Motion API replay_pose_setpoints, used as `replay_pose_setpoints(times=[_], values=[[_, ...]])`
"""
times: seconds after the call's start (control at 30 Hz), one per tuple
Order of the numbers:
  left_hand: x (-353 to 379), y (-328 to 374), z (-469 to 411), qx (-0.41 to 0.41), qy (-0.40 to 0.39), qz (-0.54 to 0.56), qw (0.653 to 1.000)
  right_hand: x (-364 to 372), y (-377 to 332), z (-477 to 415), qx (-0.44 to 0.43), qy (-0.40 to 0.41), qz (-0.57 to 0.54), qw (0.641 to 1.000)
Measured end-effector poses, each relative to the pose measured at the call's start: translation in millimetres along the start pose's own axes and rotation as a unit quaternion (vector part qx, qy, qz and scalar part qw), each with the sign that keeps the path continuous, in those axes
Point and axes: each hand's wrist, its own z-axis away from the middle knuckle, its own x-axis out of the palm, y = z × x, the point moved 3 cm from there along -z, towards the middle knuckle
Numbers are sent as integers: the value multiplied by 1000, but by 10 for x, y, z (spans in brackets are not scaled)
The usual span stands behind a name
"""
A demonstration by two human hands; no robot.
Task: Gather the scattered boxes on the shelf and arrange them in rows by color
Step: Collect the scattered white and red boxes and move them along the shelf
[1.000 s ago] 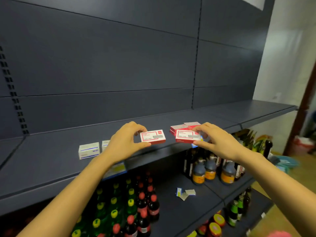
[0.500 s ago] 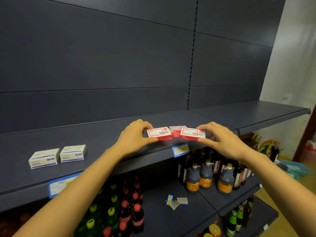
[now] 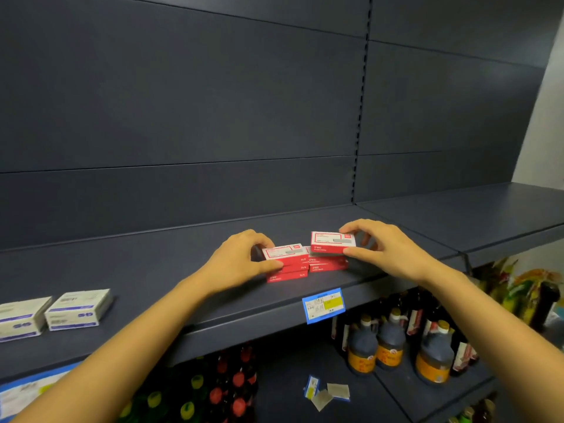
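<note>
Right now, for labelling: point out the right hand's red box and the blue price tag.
red box (image 3: 332, 240), head view, its top face.
blue price tag (image 3: 324, 306), head view, its middle.

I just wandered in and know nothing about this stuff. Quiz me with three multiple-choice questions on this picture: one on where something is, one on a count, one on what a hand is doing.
1. Where do the white boxes lie relative to the red boxes?
A. Left of them on the same shelf
B. On the shelf below
C. Stacked on top of them

2. How many white boxes show?
A. One
B. Two
C. Four

3. What is the right hand doing?
A. Hanging empty
B. Pinching the top red box
C. Pressing flat on the shelf

Answers:
1 A: both colours lie on the one dark shelf, with the white ones far to the left.
2 B: a pair lies side by side at the left edge.
3 B: thumb and fingers curl round the box's end.
</note>
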Motion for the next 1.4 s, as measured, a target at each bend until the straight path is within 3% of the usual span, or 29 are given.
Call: replay_pose_setpoints(times=[0.1, 0.3, 0.43, 0.67, 1.07, 1.4], values=[[-21, 20, 0, -8, 3, -7, 1000, 25, 78, -164, -20, -17, -18, 999], [-259, 62, 101, -61, 109, -68, 990, 81, 119, -389, -62, -133, 1, 989], [-471, 26, 283, -103, 168, -163, 967, 20, -159, -593, -134, -106, 4, 985], [-883, -4, 1004, -209, 237, -216, 924, 466, -1070, -728, -292, -92, -16, 952], [-1654, -324, 2729, -386, 214, -286, 851, 1329, -2753, -539, -399, -156, -49, 902], [-2455, -853, 3954, -410, 201, -313, 833, 1963, -4165, -267, -395, -179, -64, 899]])
